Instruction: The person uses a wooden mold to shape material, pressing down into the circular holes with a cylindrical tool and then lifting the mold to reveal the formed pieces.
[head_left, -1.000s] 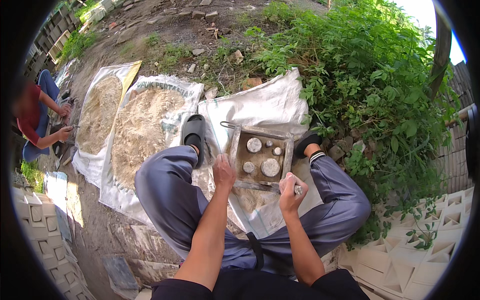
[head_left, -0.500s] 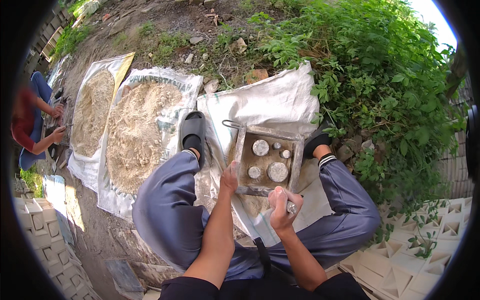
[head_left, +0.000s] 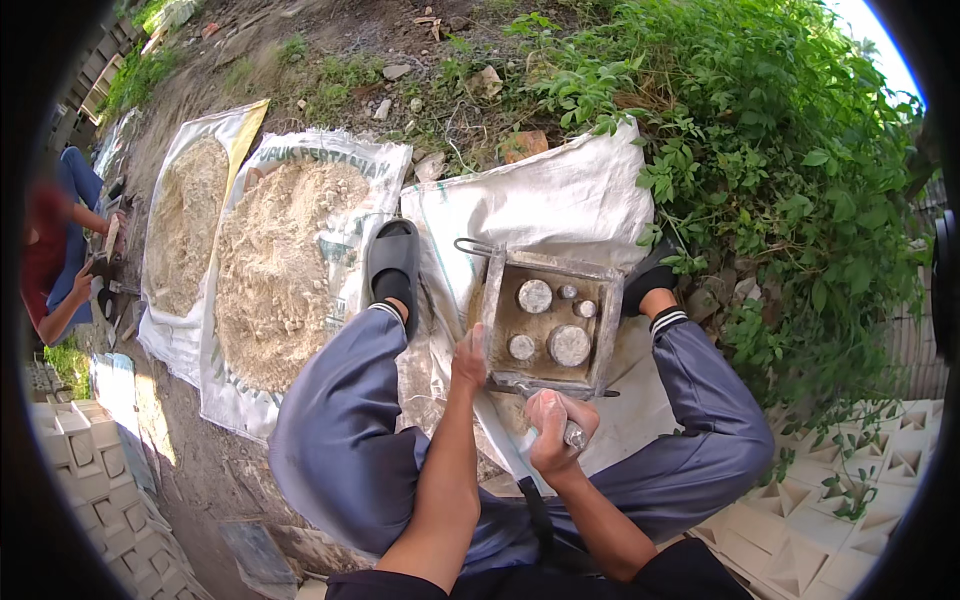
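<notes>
Both forearms reach forward between bent knees — left hand [head_left: 468, 362] rests open and flat, right hand [head_left: 556, 430] curled into a closed fist.

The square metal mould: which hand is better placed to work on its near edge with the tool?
Right, probably. The right hand already grips the tool near the mould; the left hand steadies its side.
</notes>
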